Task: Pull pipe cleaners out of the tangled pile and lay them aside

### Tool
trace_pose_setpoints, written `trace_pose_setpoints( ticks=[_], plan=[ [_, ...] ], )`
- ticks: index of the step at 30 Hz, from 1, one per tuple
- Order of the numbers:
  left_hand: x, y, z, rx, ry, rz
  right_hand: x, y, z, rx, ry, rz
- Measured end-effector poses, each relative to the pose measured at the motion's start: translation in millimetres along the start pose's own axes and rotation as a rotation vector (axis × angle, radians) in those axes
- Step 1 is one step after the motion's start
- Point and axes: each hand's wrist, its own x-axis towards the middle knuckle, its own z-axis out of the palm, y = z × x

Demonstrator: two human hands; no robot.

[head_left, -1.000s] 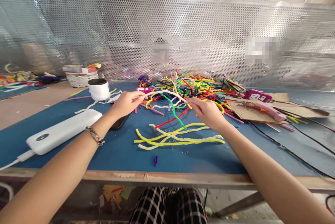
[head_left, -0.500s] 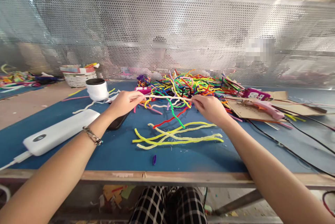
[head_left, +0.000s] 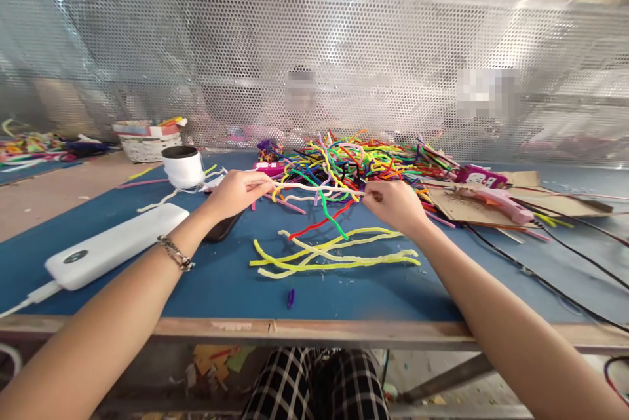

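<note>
A whitish pipe cleaner (head_left: pixel 319 188) is stretched nearly level between my two hands, above the blue tabletop. My left hand (head_left: pixel 244 192) pinches its left end, and my right hand (head_left: pixel 393 200) grips the other end with the fingers curled in. Just behind it lies a tangled heap of coloured pipe cleaners (head_left: pixel 363 154). A green pipe cleaner (head_left: pixel 331 218) and a red pipe cleaner (head_left: pixel 319 223) stick out of the heap toward me. Several yellow and pale yellow pipe cleaners (head_left: pixel 339 266) lie crossed in front, with a short purple piece (head_left: pixel 291 299) nearer the edge.
To the left are a white power bank (head_left: pixel 118 246) with a cable, a dark phone (head_left: pixel 223 227), a white spool (head_left: pixel 183 170) and a basket (head_left: pixel 147 143). At right, a pink glue gun (head_left: pixel 501 202) rests on cardboard (head_left: pixel 472 213) beside black cables. A perforated metal screen (head_left: pixel 236 66) stands behind.
My right hand has shifted slightly down and right, and its fingers have rolled further inward. The whitish pipe cleaner now slopes slightly down to the right. My left hand has barely moved.
</note>
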Motion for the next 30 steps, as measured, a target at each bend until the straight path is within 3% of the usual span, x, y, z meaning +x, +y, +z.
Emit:
trace_pose_setpoints(
  ticks=[3, 7, 12, 16, 19, 21, 24, 27, 30],
  plan=[
    [0.2, -1.4, -2.2, 0.063, 0.006, -0.014, 1.6, 2.2, -2.0, -0.037, 0.011, 0.049],
    [0.9, 0.3, -4.5, 0.144, 0.116, -0.07, 4.9, 8.2, -3.8, -0.035, 0.003, 0.09],
    [1.4, 3.5, -4.6, 0.035, 0.141, -0.091, 7.5, 16.2, -3.2, -0.038, 0.007, 0.118],
    [2.5, 5.6, -1.7, -0.202, 0.149, -0.126, 9.2, 22.0, -1.1, -0.103, 0.029, 0.148],
    [3.7, 7.1, 1.8, -0.579, 0.146, -0.2, 9.7, 22.9, 0.2, -0.119, 0.025, 0.157],
    [3.7, 7.9, 2.9, -0.84, 0.076, -0.256, 9.2, 21.9, 1.0, -0.119, 0.021, 0.154],
    [1.6, 9.3, 3.0, -1.029, -0.164, -0.291, 7.6, 19.5, 2.0, -0.112, 0.033, 0.152],
    [-1.1, 11.6, 5.6, -0.955, -0.314, -0.221, 6.5, 17.6, 2.4, -0.106, 0.077, 0.085],
    [-2.5, 14.5, 13.1, -0.799, -0.289, -0.125, 6.5, 16.4, 3.9, -0.124, 0.154, 0.027]
  ],
)
